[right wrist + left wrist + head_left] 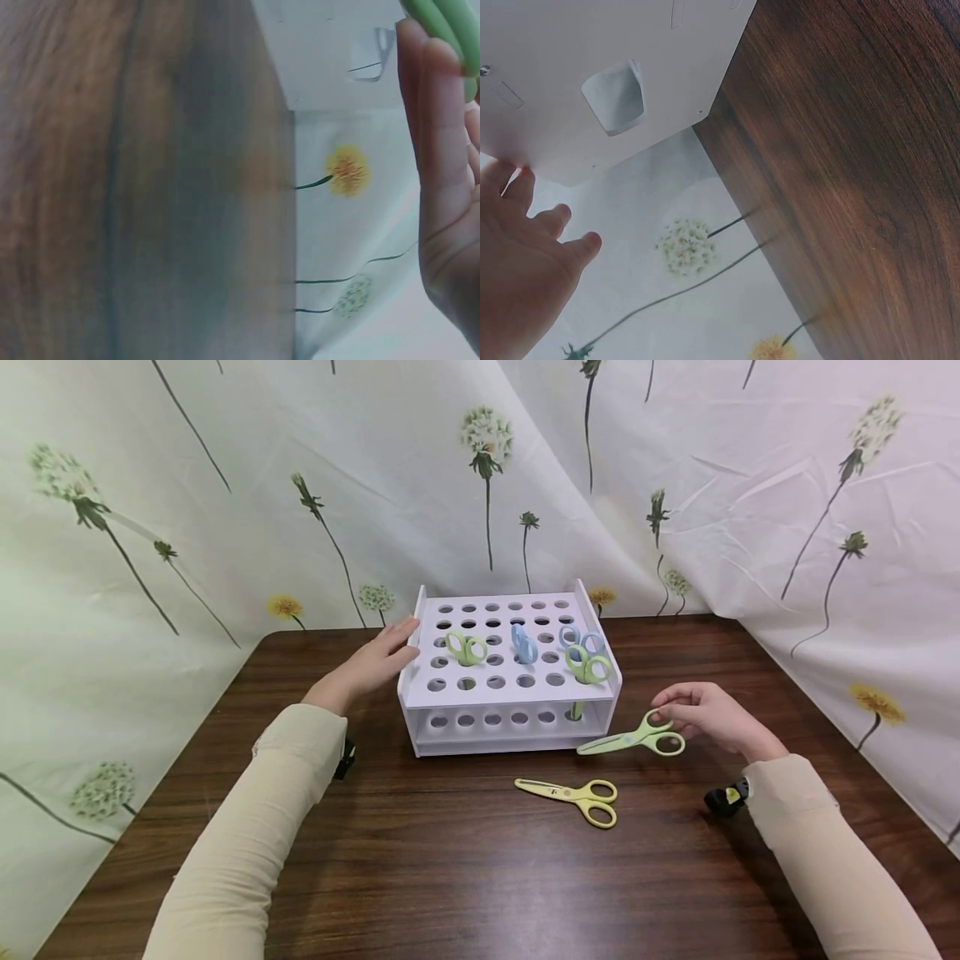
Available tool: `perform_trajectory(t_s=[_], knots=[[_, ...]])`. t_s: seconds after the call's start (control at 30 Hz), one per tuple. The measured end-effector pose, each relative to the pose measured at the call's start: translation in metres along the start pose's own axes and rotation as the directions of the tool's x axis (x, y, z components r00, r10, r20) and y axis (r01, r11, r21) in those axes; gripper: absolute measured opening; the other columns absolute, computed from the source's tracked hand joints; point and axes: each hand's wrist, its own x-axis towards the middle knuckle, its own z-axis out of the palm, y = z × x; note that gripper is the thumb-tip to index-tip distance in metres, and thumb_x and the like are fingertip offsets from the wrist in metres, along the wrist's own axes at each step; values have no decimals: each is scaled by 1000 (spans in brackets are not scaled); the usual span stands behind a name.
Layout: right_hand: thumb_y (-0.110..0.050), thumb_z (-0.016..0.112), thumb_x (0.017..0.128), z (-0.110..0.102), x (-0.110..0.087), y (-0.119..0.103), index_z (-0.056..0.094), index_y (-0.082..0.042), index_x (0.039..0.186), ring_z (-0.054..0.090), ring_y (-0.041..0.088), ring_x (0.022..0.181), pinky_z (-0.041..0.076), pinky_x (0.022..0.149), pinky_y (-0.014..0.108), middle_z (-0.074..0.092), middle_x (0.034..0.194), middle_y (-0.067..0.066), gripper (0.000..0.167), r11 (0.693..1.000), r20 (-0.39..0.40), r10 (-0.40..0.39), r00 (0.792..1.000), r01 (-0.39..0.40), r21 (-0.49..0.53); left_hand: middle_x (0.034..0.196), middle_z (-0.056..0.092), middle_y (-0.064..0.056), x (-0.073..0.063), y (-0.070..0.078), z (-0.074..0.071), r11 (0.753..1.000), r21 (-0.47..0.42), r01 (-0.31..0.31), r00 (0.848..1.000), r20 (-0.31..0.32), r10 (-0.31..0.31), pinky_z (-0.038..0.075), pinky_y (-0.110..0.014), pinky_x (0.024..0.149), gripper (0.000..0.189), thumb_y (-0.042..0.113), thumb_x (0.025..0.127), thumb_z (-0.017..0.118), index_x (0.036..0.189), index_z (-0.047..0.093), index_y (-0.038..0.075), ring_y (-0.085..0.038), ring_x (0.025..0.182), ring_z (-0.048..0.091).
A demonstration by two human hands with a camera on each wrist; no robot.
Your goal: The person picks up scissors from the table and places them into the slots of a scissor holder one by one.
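Note:
A white rack (pixel 480 696) with rows of round holes stands on the table. My left hand (pixel 375 662) touches its left side panel with fingers extended; the left wrist view shows fingertips against that panel. My right hand (pixel 703 717) pinches one handle loop of light green scissors (pixel 632 740), whose blades point left near the rack's front right corner. In the right wrist view only part of the green handle (pixel 442 26) shows between the fingers. Yellow scissors (pixel 567 792) lie on the table in front of the rack, handles to the right.
In the rack, handles up, stand green scissors (pixel 467 649) at left, blue scissors (pixel 524 645) mid-rack, and blue scissors (pixel 592 644) just behind green scissors (pixel 587 667) at right. A flower-printed curtain (pixel 420 518) hangs around the brown wooden table (pixel 450 877).

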Motion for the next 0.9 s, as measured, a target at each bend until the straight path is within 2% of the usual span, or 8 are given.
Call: perform_trajectory(t_s=[0.1,0.27,0.47,0.53,0.77,0.9], knots=[[-5,57,91,0,-3,-7,58,6,100,63,16,65,53,55,31,68,86,13,14,998,7,-43,999,43,40,154,4,-1,0,0,0,1000,-5,2,1000,1,-2,3,-48,108,58,34,99,35,149,13,16,-25,138,-6],[-3,57,91,1,-7,-21,60,0,96,64,16,66,52,54,29,69,83,8,7,992,-1,-107,994,106,75,154,5,0,0,0,1,1000,-20,13,1000,-12,-13,5,-49,108,58,35,99,36,149,14,16,-24,138,-4],[-1,55,91,1,-9,-34,59,1,97,65,16,68,53,54,29,69,82,9,7,976,27,-145,989,139,166,154,6,1,-1,1,1,1000,-26,14,1000,-19,-15,6,-48,108,58,36,98,36,149,15,15,-24,138,-3],[-1,55,91,1,-9,-37,58,2,98,65,16,68,53,53,29,69,82,10,8,974,28,-158,987,151,166,154,6,1,0,1,2,1000,-27,14,1000,-18,-15,6,-48,108,59,36,98,36,149,15,16,-24,138,-3],[0,56,91,3,-10,-55,62,-10,97,66,16,67,53,53,32,69,82,9,13,968,23,-214,976,209,141,154,5,0,-1,2,2,1000,-24,18,1000,-13,-19,5,-48,108,58,36,98,35,149,14,17,-24,138,-4],[0,55,91,2,-9,-65,62,-9,98,66,14,71,53,52,31,69,83,11,14,962,20,-252,967,248,116,154,7,0,-1,2,1,1000,-20,17,1000,-20,-17,6,-48,108,58,35,98,36,149,15,16,-24,138,-3]])
